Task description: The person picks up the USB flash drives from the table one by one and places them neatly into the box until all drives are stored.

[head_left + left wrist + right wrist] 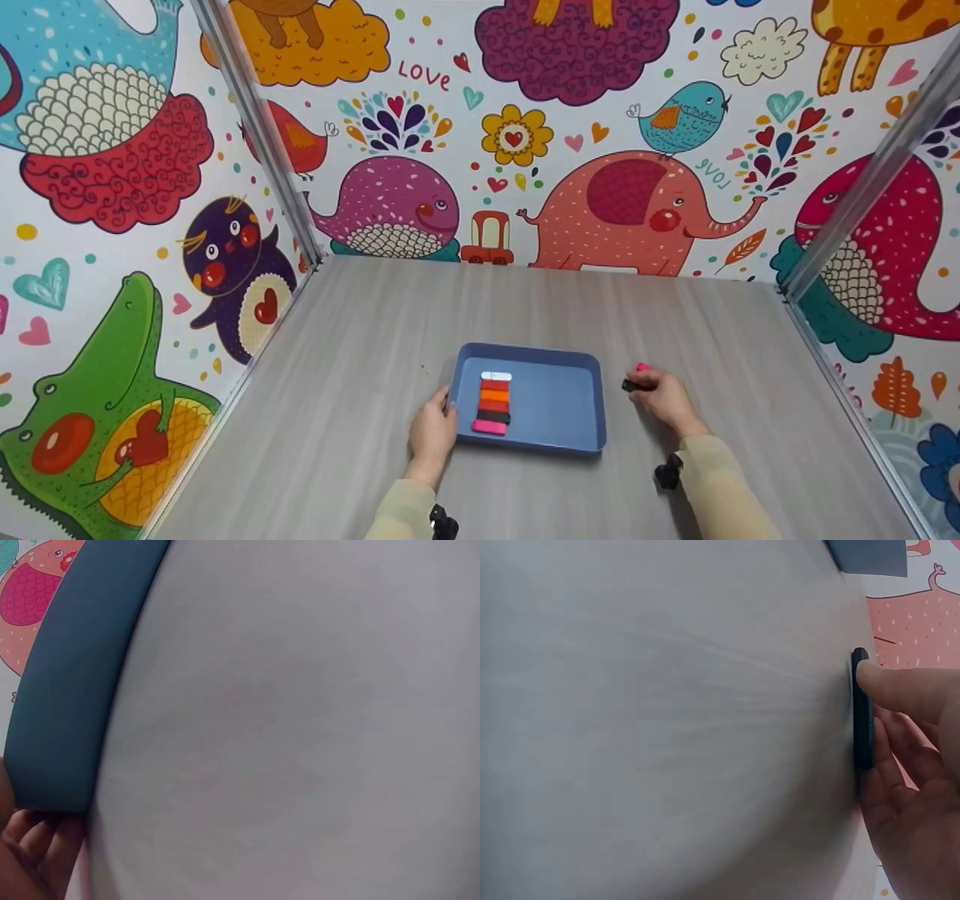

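At the tray's left side, my left hand [433, 431] holds the blue tray [529, 447] by its wall. In the left wrist view the fingers [56, 851] are curled at the tray's end, partly cut off by the frame. Inside the tray, toward its left, several small flat bars like USB sticks lie in a column: a white one [496, 376] at the far end, red and orange ones, a black one [493, 417] and a pink one [489, 427] nearest. To the tray's right, my right hand [667, 401] pinches a black bar [862, 712] between thumb and fingers, close over the table.
A pink bar [643, 367] shows just beyond the right hand's fingers, mostly hidden by them. The wood-grain table [360, 337] is bounded by panels with cartoon animals at the back [420, 202], left and right. Metal strips run along the panel corners.
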`<move>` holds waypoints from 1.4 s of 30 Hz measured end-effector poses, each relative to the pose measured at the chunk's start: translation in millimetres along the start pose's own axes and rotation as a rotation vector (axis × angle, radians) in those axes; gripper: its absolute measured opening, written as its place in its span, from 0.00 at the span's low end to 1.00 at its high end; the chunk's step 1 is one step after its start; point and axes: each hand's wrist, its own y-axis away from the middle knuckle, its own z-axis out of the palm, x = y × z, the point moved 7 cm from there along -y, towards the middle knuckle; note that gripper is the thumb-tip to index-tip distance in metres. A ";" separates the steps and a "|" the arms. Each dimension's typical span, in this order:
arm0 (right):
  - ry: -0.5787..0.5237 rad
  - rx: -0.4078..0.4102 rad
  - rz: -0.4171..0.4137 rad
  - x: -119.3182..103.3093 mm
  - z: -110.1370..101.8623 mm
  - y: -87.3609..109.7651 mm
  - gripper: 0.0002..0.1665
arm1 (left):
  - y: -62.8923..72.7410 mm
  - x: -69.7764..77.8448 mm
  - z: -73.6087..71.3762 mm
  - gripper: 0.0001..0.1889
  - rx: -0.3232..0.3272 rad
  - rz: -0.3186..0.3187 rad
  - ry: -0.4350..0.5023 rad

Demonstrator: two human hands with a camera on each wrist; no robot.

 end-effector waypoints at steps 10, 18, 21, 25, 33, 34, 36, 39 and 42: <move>0.039 0.002 -0.009 5.0 5.8 2.9 0.19 | 0.3 -0.3 -0.3 0.19 0.003 0.002 -0.009; 0.060 0.008 -0.034 2.2 7.3 3.3 0.16 | 0.5 -0.1 -0.4 0.19 -0.001 0.006 -0.010; 0.061 0.010 -0.042 1.9 7.5 3.1 0.15 | 0.0 0.2 -0.7 0.19 0.004 0.013 -0.010; 0.072 0.017 -0.069 0.6 6.6 2.5 0.14 | -0.2 0.2 -0.6 0.19 0.006 0.015 -0.007; 0.083 0.029 -0.121 -2.2 4.6 1.7 0.12 | -1.0 -0.5 0.7 0.19 -0.006 0.008 0.003; 0.085 0.029 -0.116 -1.8 4.7 1.6 0.13 | -1.0 -0.2 0.5 0.19 -0.006 0.008 0.005; 0.086 0.025 -0.104 -1.7 4.9 1.6 0.13 | -1.2 0.1 0.3 0.19 -0.007 0.006 0.008; 0.087 0.022 -0.099 -1.1 5.3 1.5 0.13 | -1.2 0.3 0.0 0.19 -0.011 0.001 0.014; 0.080 0.025 -0.098 -1.3 5.5 1.4 0.13 | -1.2 -0.3 0.4 0.20 -0.016 -0.001 0.015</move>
